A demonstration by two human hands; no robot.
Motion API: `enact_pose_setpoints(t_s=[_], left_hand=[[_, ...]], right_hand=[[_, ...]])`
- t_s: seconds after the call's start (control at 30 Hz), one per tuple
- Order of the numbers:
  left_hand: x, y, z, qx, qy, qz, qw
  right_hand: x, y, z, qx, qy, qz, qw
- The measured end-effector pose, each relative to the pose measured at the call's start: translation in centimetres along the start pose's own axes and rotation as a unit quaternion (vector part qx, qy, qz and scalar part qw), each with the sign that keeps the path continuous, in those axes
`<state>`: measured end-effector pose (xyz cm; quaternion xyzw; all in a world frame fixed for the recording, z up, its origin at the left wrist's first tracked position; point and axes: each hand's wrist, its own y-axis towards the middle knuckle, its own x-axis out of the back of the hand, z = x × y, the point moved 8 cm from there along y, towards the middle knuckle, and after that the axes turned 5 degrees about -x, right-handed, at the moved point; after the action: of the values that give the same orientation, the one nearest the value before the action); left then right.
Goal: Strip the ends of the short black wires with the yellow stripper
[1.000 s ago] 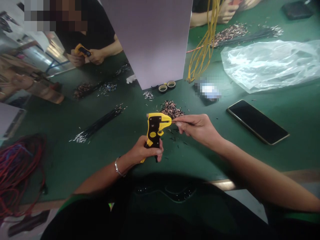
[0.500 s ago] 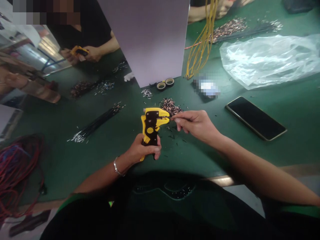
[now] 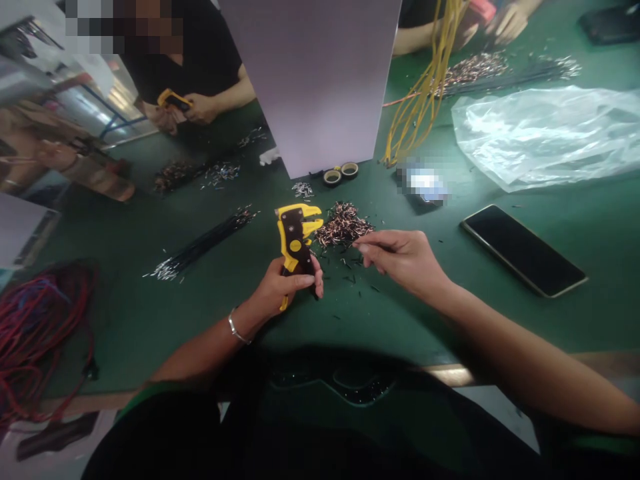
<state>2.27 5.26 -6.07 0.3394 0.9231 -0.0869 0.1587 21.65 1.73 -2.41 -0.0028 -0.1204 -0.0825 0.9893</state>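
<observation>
A yellow-and-black wire stripper (image 3: 296,243) stands upright in my left hand (image 3: 295,283), fingers wrapped round its handles. Its jaws point right, apart and with nothing between them. Beside them lies a heap of short black wires with bare copper ends (image 3: 345,225). At the heap's right edge, my right hand (image 3: 400,257) pinches thumb and forefinger together on what looks like a short wire, mostly hidden by the fingers. Small black insulation scraps (image 3: 353,279) are scattered below the heap. To the left is a bundle of black wires (image 3: 205,243).
A tall pale panel (image 3: 330,87) rises behind the heap, two tape rolls (image 3: 341,174) at its foot. On the right are a phone (image 3: 525,250) and a plastic bag (image 3: 555,133). Red cables (image 3: 45,327) lie left. A co-worker's hands (image 3: 183,110) hold a similar tool.
My right hand has drawn away from the stripper's jaws to the heap's edge; a thin wire reached the jaws before. The stripper has shifted slightly left, and the camera view has moved a little.
</observation>
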Motion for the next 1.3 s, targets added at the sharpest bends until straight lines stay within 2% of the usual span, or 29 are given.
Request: enact_pose_setpoints(t_s=[0.13, 0.3, 0.47, 0.77, 1.03, 1.2, 1.3], left_hand=[[0.2, 0.2, -0.2, -0.008, 0.023, -0.008, 1.000], [0.1, 0.0, -0.8, -0.011, 0.050, -0.020, 0.998], [0.0, -0.4, -0.1, 0.015, 0.072, -0.014, 0.997], [0.0, -0.4, 0.3, 0.033, 0.020, -0.029, 0.999], [0.1, -0.7, 0.5, 0.033, 0.031, -0.016, 0.999], [0.4, -0.7, 0.3, 0.029, 0.031, -0.041, 0.998], [-0.2, -0.5, 0.4, 0.039, 0.020, -0.014, 0.999]], right_hand=[[-0.5, -0.3, 0.1, 0.034, -0.037, 0.010, 0.999], [-1.9, -1.2, 1.1, 0.137, -0.095, 0.041, 0.985], [-3.1, -2.0, 1.6, 0.186, -0.121, 0.075, 0.972], [-3.2, -1.8, 1.2, 0.156, -0.112, 0.089, 0.977], [-3.1, -1.8, 1.4, 0.132, -0.097, 0.092, 0.982], [-1.7, -1.4, 1.6, 0.119, -0.096, 0.032, 0.988], [-1.0, -1.2, 1.3, 0.082, -0.099, -0.007, 0.992]])
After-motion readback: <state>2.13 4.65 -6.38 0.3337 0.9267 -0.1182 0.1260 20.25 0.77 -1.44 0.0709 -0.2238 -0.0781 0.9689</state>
